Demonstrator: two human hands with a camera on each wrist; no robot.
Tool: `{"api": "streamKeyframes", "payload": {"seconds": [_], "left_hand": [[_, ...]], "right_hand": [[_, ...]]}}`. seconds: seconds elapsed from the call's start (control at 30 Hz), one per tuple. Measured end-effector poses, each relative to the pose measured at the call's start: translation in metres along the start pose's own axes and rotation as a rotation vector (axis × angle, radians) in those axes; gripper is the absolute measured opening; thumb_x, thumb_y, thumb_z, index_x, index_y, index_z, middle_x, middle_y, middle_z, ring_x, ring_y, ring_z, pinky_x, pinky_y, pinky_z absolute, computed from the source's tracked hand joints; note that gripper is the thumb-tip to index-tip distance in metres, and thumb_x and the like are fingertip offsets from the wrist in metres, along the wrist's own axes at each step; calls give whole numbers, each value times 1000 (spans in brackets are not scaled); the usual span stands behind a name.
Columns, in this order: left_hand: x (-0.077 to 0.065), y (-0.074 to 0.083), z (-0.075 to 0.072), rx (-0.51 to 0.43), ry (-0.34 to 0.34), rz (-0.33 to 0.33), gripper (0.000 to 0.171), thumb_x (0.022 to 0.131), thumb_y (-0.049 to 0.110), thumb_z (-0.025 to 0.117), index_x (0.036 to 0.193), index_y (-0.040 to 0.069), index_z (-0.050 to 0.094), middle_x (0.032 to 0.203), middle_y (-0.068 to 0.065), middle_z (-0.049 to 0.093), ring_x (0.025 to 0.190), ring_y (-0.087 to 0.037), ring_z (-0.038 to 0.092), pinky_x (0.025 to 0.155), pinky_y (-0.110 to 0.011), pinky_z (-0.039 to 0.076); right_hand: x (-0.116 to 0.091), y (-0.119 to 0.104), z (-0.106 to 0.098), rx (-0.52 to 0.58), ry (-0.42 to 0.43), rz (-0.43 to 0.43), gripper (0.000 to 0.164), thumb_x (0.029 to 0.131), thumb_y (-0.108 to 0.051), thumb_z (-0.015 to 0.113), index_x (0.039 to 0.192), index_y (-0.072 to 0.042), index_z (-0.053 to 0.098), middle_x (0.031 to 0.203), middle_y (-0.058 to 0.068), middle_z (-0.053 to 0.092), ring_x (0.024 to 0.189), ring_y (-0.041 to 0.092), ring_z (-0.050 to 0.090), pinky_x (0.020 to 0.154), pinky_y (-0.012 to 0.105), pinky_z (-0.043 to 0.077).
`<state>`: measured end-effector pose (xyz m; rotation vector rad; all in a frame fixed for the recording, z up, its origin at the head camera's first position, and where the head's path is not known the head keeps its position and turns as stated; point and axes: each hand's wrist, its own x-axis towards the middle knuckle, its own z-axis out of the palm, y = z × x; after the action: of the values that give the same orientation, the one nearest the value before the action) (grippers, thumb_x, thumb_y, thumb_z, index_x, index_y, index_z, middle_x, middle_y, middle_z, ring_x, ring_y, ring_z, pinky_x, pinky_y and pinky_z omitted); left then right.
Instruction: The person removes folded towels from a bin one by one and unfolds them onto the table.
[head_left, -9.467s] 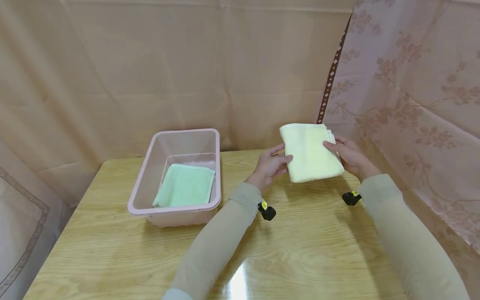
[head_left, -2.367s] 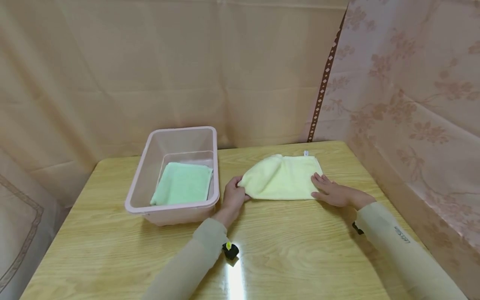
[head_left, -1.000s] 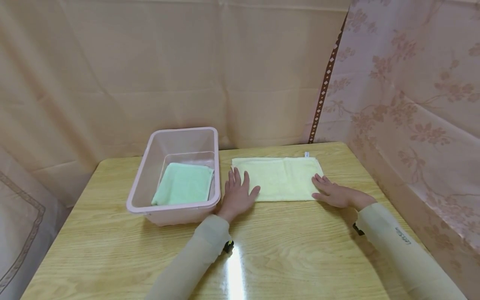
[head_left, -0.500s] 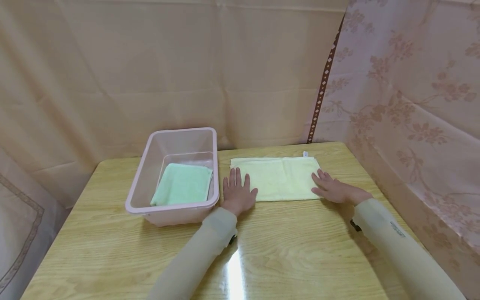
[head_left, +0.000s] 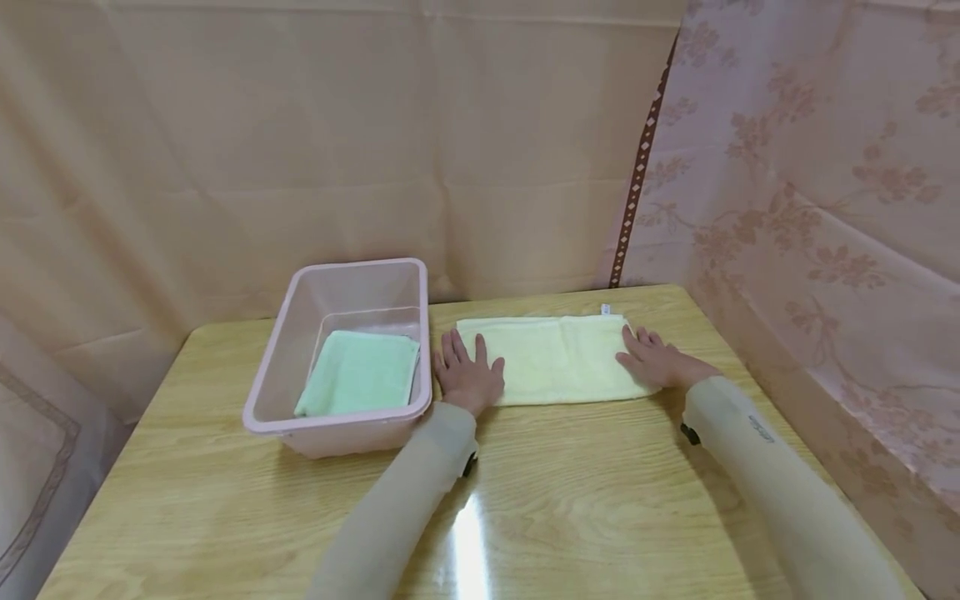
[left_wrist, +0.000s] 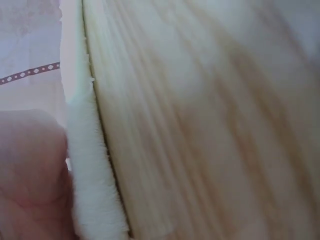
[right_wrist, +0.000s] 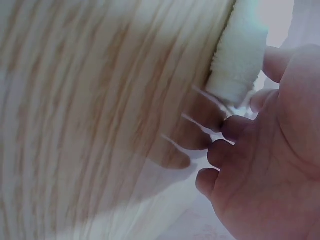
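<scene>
A pale yellow towel [head_left: 555, 358] lies folded into a long strip on the wooden table [head_left: 570, 517], to the right of a pink plastic bin [head_left: 345, 417]. My left hand [head_left: 467, 371] rests flat with spread fingers on the towel's left end. My right hand [head_left: 651, 357] rests flat on its right end. In the left wrist view the towel's thick folded edge [left_wrist: 92, 185] runs beside my palm. In the right wrist view the towel edge [right_wrist: 237, 55] sits by my loosely bent fingers [right_wrist: 220, 150]. A folded green towel [head_left: 358, 372] lies in the bin.
Beige cloth hangs behind the table, and a flowered pink curtain [head_left: 810, 192] closes the right side close to the table's edge. The bin stands right beside my left hand. A bright glare spot [head_left: 465, 550] shines on the near tabletop.
Over the last second both hands slid a little farther from me along the towel, staying flat on its two ends. Before that, the left hand spread the bunched towel out flat.
</scene>
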<state>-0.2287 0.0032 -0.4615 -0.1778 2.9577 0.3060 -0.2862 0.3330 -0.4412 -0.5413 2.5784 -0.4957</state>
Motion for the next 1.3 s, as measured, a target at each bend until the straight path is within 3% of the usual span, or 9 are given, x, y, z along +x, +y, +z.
{"api": "streamKeyframes", "payload": {"seconds": [0.2,0.4,0.53,0.7,0.83,0.93,1.0,1.2,1.3], "left_hand": [[0,1,0,-69,-32,-23,67,107,55,25,165,22,14,167,-24,-4,153,-41,-6,120,-60,3],[2,2,0,-81,-39,-19,66,108,53,24,165,22,12,167,-24,-4,153,-41,-4,121,-58,5],[3,2,1,-95,-24,14,65,109,50,25,165,20,12,167,-25,-5,153,-41,-4,122,-56,6],[8,1,1,-142,17,102,63,110,42,33,164,16,17,166,-28,-3,152,-44,-2,123,-49,10],[11,1,1,-171,45,143,63,109,37,42,163,13,20,165,-29,-1,152,-45,-1,121,-44,22],[13,3,1,-208,74,132,68,107,34,49,164,14,18,165,-28,-4,152,-45,-2,108,-44,44],[14,4,0,-247,91,110,72,105,33,53,164,15,16,166,-27,-5,152,-46,-1,98,-45,52],[16,5,0,-325,113,58,71,104,30,57,163,14,21,167,-24,-3,150,-51,7,102,-50,49],[18,5,1,-371,145,60,71,101,20,60,162,14,24,167,-24,-4,149,-52,9,97,-48,53]], "right_hand": [[7,1,3,8,25,-43,71,113,-37,27,157,8,-5,159,38,-12,144,59,-13,109,76,-8],[9,3,6,17,72,-96,68,113,-32,32,160,2,-2,162,31,-13,147,53,-14,113,70,-10],[11,4,8,-11,110,-116,67,112,-31,35,161,0,0,163,31,-13,147,52,-13,114,68,-9],[13,4,10,-21,150,-152,66,112,-25,38,161,1,3,164,29,-10,149,51,-9,117,65,-5],[15,3,11,-39,185,-198,65,110,-20,42,159,5,8,164,29,-5,150,50,-1,119,63,1],[17,2,12,-65,214,-222,65,109,-17,46,158,7,11,164,30,-1,149,51,3,119,63,6],[18,2,12,-82,230,-225,64,108,-15,47,158,8,13,165,29,1,150,49,6,119,63,8],[20,2,13,-119,264,-249,64,107,-9,50,156,11,14,163,31,5,150,47,11,119,60,13],[21,3,14,-126,276,-256,64,106,-6,50,157,10,14,164,30,6,150,45,12,119,59,15]]}}
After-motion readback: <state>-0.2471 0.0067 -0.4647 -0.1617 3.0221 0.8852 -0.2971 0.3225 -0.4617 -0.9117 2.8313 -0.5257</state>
